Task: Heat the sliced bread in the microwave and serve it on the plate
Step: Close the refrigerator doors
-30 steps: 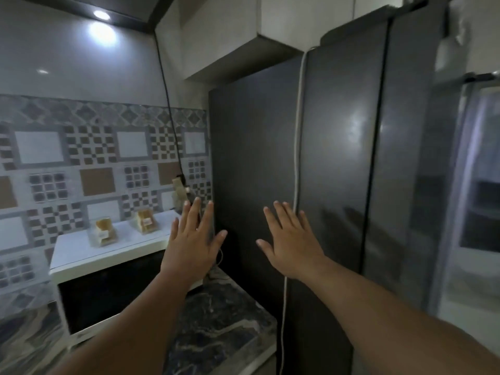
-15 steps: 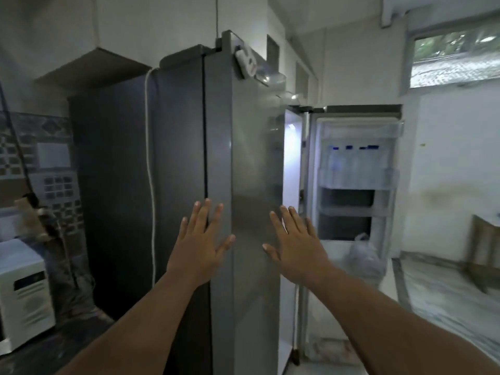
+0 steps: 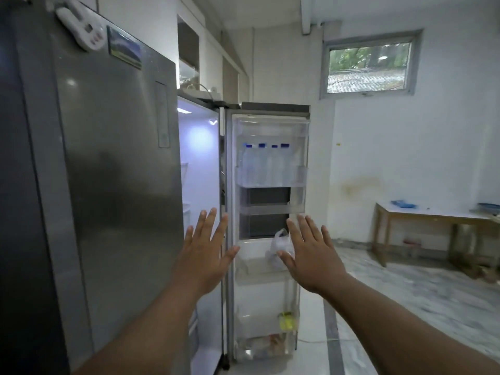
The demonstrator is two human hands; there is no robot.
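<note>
I face a tall grey fridge (image 3: 116, 171) whose right door (image 3: 270, 212) stands swung open, its lit inside (image 3: 198, 147) showing in the gap. My left hand (image 3: 204, 253) and my right hand (image 3: 308, 255) are both held up in front of me, fingers straight and spread, holding nothing and touching nothing. The door shelves carry several blue-capped water bottles (image 3: 263, 165), a white plastic bag (image 3: 278, 249) and a yellow item (image 3: 287, 320) low down. No bread, microwave or plate is in view.
A wooden table (image 3: 433, 220) with blue items stands against the far right wall. Marble floor (image 3: 419, 293) stretches between it and the fridge door. A small window (image 3: 369, 67) sits high on the white wall. Magnets (image 3: 81, 28) stick to the fridge side.
My view has swung right, from the microwave and tiled wall past the fridge's side to its open door. Both hands stayed raised and spread in front of me.
</note>
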